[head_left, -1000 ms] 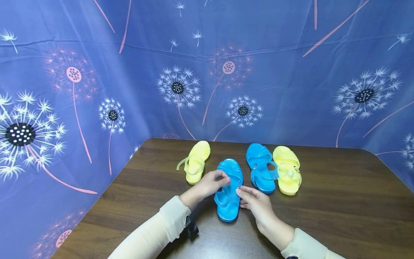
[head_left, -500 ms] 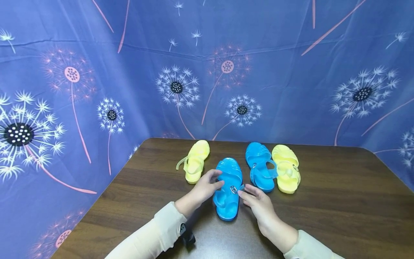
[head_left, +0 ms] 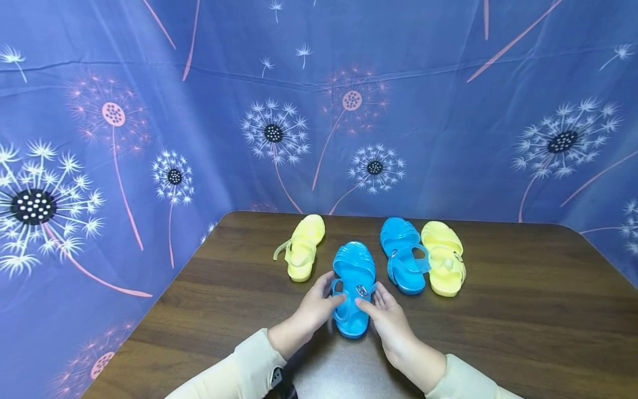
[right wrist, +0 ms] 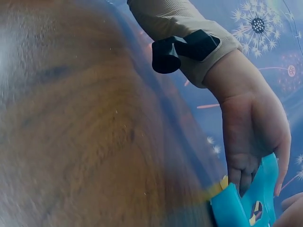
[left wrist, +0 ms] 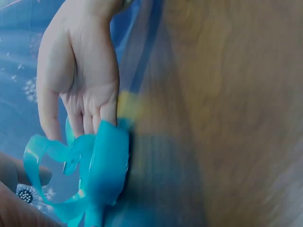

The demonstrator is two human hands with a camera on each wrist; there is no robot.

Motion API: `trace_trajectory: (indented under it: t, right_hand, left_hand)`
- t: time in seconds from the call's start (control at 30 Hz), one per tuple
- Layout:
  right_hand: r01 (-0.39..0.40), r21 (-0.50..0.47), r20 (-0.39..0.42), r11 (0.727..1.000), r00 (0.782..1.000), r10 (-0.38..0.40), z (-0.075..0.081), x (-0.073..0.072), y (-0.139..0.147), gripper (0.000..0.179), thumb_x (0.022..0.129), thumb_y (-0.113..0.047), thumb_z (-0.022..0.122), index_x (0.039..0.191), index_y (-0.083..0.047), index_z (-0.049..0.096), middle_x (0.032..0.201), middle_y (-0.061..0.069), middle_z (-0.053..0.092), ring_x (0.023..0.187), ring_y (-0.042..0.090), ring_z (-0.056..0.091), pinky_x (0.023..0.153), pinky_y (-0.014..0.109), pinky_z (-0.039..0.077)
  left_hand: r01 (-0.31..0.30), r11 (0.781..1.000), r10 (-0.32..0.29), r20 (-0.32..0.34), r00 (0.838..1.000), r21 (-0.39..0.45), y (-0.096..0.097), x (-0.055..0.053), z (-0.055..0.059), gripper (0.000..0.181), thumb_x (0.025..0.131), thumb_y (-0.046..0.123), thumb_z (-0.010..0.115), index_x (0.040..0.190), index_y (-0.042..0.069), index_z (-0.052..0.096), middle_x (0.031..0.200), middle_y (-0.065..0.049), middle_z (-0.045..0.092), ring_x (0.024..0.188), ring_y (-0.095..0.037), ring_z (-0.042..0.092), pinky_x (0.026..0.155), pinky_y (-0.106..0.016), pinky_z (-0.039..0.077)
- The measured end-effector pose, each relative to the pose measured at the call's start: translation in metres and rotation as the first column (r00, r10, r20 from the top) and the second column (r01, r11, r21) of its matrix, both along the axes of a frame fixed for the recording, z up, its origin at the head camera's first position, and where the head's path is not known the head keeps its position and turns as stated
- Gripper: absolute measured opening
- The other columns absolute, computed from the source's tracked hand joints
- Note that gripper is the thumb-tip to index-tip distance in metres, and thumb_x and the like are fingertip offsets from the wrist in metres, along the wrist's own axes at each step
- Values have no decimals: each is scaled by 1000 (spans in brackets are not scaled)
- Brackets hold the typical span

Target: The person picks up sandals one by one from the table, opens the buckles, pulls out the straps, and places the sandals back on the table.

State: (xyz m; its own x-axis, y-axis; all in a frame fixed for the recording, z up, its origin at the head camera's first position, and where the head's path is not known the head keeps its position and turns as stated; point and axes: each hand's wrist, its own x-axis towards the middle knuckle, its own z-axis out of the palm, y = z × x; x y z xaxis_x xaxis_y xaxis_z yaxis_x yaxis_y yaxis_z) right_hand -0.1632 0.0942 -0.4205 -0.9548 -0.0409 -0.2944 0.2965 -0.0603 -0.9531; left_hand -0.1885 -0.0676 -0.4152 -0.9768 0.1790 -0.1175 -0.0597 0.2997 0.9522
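A blue sandal (head_left: 354, 266) stands in the middle, toe pointing away, with a silver buckle (head_left: 361, 290) at its right side. My left hand (head_left: 315, 305) holds its left side, thumb over the loose strap loop and fingers along the outer edge. My right hand (head_left: 391, 321) grips the right side, its thumb inside by the buckle and fingers behind the outside edge. Seen across the sandal in the left wrist view is the right palm (left wrist: 85, 71); the right wrist view shows the left hand (right wrist: 255, 127) around a blue strap (right wrist: 266, 182). The fingertips are partly hidden.
Farther back on the brown table (head_left: 523, 299) lie a yellow sandal (head_left: 304, 246) on the left, a second blue sandal (head_left: 405, 260) on the right, and another yellow sandal (head_left: 443, 260) beside it. A blue dandelion-print cloth (head_left: 438, 111) hangs behind.
My left hand has drawn back from over the sandal's middle to its left side. The right hand has closed on the right side, and the buckle has come into sight.
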Motion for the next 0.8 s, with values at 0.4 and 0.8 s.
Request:
trace_trajectory:
  t: [0.4, 0.8]
  right_hand:
    - [1, -43, 14, 999, 1000, 0, -3, 10, -7, 88, 98, -22, 55, 152, 0, -11, 159, 25, -5, 147, 42, -2, 119, 54, 9]
    - [19, -75, -1, 997, 1000, -19, -4, 17, -12, 78, 102, -17, 47, 151, 5, -9, 159, 25, -2, 147, 40, 2, 119, 52, 11]
  left_hand:
    - [-50, 984, 39, 63, 997, 173, 3, 16, -5, 65, 97, 21, 53, 149, -4, 25, 151, -29, 32, 140, -46, 29, 113, -58, 27]
    - [-66, 950, 41, 88, 995, 304, 3, 33, -10, 59, 99, 19, 46, 145, -13, 28, 150, -33, 31, 140, -43, 31, 114, -56, 29]
